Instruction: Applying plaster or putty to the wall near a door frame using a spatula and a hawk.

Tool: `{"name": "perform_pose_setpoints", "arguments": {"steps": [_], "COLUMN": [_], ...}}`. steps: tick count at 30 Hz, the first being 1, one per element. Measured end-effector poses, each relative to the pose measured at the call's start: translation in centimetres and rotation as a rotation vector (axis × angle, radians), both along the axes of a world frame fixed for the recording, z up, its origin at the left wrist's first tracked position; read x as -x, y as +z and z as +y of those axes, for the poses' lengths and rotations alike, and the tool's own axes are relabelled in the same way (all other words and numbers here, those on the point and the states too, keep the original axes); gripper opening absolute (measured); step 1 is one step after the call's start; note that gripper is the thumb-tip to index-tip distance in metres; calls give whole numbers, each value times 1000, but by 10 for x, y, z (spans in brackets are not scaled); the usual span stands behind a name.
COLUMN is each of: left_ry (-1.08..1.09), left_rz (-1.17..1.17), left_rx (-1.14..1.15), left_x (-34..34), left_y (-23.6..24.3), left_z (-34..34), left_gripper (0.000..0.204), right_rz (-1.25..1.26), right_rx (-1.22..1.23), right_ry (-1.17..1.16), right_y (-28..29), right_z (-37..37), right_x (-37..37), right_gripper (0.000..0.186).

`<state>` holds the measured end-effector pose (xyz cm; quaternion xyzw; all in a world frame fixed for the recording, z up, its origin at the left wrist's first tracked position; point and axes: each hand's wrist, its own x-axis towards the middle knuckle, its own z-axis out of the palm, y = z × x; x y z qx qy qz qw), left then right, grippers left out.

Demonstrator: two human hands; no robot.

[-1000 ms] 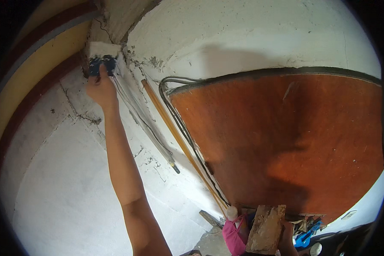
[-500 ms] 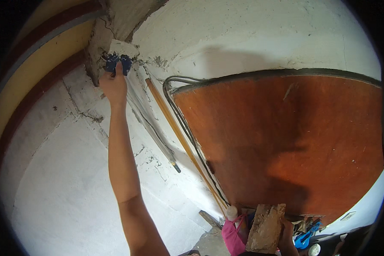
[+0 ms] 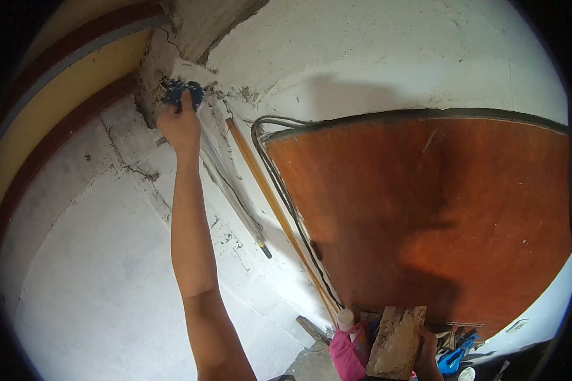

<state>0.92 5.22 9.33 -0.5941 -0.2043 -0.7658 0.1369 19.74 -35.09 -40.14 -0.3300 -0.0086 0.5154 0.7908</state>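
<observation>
My left hand [image 3: 179, 126] is raised at arm's length to the upper left, where the walls meet. Its fingers are closed on a dark blue scraper [image 3: 183, 93] spattered with white, held against the rough corner. A pale, plaster-like patch [image 3: 190, 70] shows just above the scraper; I cannot tell whether it is blade or wall. Low down at the right, my right hand [image 3: 428, 355] grips the edge of a worn board [image 3: 394, 346] crusted with dried material. The board hides part of that hand.
A reddish-brown panel [image 3: 419, 216] covers much of the right wall, with black cables [image 3: 279, 184] along its edge. A wooden strip [image 3: 267, 190] and a pale conduit [image 3: 235, 200] run down the wall. Below are a pink bag [image 3: 346, 355] and a blue item [image 3: 454, 359].
The view has shifted slightly, so the scene sits a little lower and to the right. The scraper has tilted slightly at the corner. Both hands keep their holds.
</observation>
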Motion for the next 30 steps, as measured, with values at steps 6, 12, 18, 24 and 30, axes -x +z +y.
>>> {"name": "perform_pose_setpoints", "arguments": {"steps": [6, 12, 18, 24, 30], "left_ry": [28, 240, 54, -43, -314], "left_rz": [-33, 55, 51, 13, 8], "left_rx": [38, 12, -116, 172, 98], "left_x": [-3, -9, 9, 19, 27], "left_y": [4, 0, 1, 9, 9], "left_z": [4, -5, -6, 13, 30], "left_gripper": [32, 31, 31, 34, 39], "right_rz": [54, -18, 54, 24, 10], "right_rx": [31, 14, 44, 46, 45], "right_ry": [-52, 22, -53, -24, -60], "right_y": [-6, -33, -15, -12, -15], "right_z": [-3, -10, -8, -7, -7], "right_x": [1, -9, -3, -6, -5], "right_gripper": [38, 45, 37, 37, 35]}}
